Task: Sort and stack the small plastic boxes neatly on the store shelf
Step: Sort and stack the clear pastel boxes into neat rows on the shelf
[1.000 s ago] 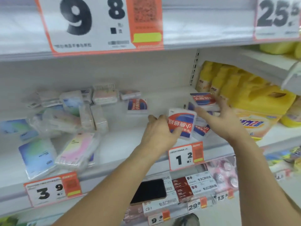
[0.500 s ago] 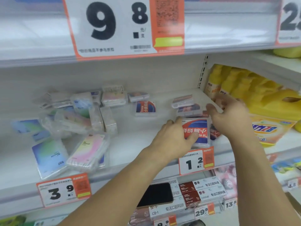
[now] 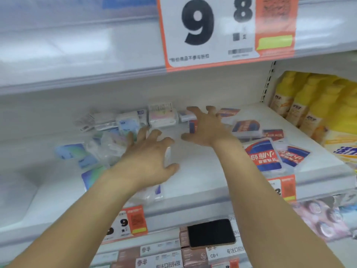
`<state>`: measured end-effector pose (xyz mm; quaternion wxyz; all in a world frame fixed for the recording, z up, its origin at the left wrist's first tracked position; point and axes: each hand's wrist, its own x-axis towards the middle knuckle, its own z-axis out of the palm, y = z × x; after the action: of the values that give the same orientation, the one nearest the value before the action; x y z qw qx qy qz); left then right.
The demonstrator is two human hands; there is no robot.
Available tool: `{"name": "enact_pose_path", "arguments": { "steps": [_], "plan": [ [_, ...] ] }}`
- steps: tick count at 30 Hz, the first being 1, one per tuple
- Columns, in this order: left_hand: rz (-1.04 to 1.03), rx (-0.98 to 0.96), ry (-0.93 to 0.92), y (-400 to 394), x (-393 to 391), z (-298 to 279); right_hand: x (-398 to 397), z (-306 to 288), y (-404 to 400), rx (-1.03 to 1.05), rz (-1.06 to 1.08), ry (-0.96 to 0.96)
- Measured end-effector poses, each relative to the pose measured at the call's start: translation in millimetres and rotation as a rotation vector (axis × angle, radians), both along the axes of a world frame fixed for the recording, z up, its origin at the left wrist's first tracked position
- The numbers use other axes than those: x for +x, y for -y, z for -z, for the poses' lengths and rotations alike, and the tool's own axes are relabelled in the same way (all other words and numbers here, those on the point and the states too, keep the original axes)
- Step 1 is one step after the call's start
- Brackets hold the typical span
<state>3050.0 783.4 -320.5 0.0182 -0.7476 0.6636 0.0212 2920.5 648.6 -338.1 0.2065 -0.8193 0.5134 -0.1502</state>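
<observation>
Small plastic boxes lie scattered on the white shelf [image 3: 193, 182]. Red-and-blue labelled ones sit at the right: a large one [image 3: 262, 157] near the front edge, another [image 3: 294, 155] beside it, and more behind [image 3: 247, 128]. Pastel and clear ones [image 3: 163, 117] are heaped at the back left. My left hand [image 3: 148, 157] hovers with fingers spread over the clear boxes, and a pale box edge [image 3: 168, 156] shows between thumb and forefinger. My right hand [image 3: 204, 128] is spread over a red-and-blue box [image 3: 193, 126] at the back middle, partly hiding it.
Yellow detergent bottles [image 3: 309, 105] fill the neighbouring bay on the right. A large "9.8" price sign [image 3: 212, 31] hangs from the shelf above. A black phone [image 3: 211, 233] rests on the boxes of the lower shelf. Price tags line the shelf's front rail.
My left hand has let go of the red-and-blue box, which now lies at the front right. Both hands have moved left and deeper into the shelf. The view has shifted left too.
</observation>
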Motion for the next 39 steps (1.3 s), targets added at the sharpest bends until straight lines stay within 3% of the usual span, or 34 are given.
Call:
{"name": "enact_pose_path", "arguments": {
  "steps": [3, 7, 12, 14, 18, 19, 22, 27, 33, 37, 39],
  "plan": [
    [-0.008, 0.038, -0.133, -1, 18, 8, 17, 16, 16, 0.076, 0.025, -0.198],
    [0.021, -0.072, -0.293, -1, 27, 19, 8, 0, 21, 0.033, 0.059, -0.13],
    [0.012, -0.161, -0.326, 2, 26, 26, -51, -40, 2, 0.008, 0.161, 0.082],
    [0.012, -0.173, -0.329, 2, 26, 27, -71, -49, -7, 0.038, 0.162, 0.007],
    [0.004, -0.199, -0.34, 2, 27, 28, -74, -54, -16, 0.033, 0.085, -0.426],
    [0.002, -0.196, -0.342, 2, 26, 28, -62, -54, -15, -0.047, 0.052, -0.44],
    [0.012, -0.195, -0.338, 2, 27, 29, -13, -42, 6, -0.222, -0.066, -0.245],
    [0.017, -0.201, -0.342, 3, 29, 31, 35, 3, 67, 0.026, -0.131, -0.344],
    [0.025, -0.209, -0.349, 3, 30, 32, 32, -3, 65, -0.069, -0.128, -0.269],
    [0.024, -0.21, -0.356, 3, 30, 33, -6, -34, 42, -0.116, -0.116, -0.308],
    [0.024, -0.216, -0.365, 2, 30, 32, -36, -45, 32, -0.155, -0.085, -0.424]
  ]
}}
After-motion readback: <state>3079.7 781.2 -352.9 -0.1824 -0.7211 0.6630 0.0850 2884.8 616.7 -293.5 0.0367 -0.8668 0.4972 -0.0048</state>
